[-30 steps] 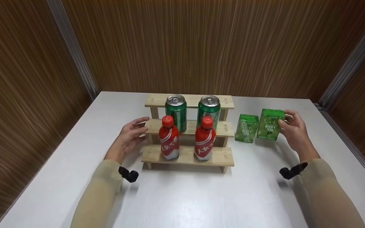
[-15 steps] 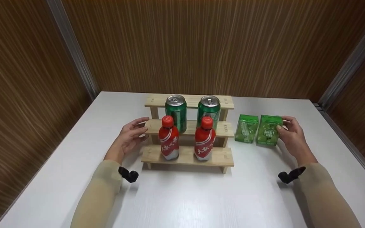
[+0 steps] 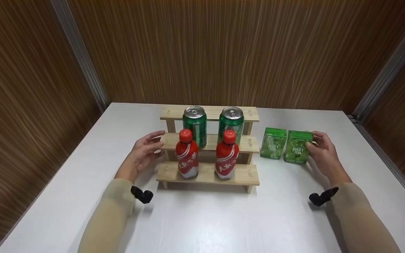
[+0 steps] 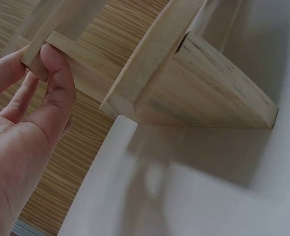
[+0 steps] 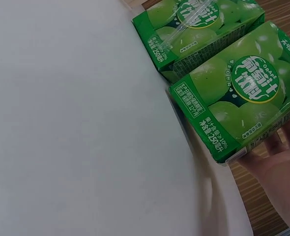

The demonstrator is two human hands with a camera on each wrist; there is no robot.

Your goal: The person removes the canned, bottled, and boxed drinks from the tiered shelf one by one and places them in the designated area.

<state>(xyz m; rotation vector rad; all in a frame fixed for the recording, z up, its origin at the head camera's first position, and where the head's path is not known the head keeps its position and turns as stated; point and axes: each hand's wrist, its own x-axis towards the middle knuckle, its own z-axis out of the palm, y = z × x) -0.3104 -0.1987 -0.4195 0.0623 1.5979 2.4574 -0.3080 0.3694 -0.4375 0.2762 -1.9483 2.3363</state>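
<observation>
a wooden rack [image 3: 206,173] was pinched by fingers of the left hand [image 3: 143,151], a juice box [image 3: 297,149] by those of the right hand [image 3: 324,154].

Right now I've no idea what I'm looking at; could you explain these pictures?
No robot: these grips are a person's bare hands. The wide view comes from a head camera; each close view from a wrist camera. On the white table stands a three-step wooden rack, with two green cans on its middle step and two red bottles on the lowest. The left grip pinches the middle step's end; the right grip holds a green carton beside another carton.
</observation>
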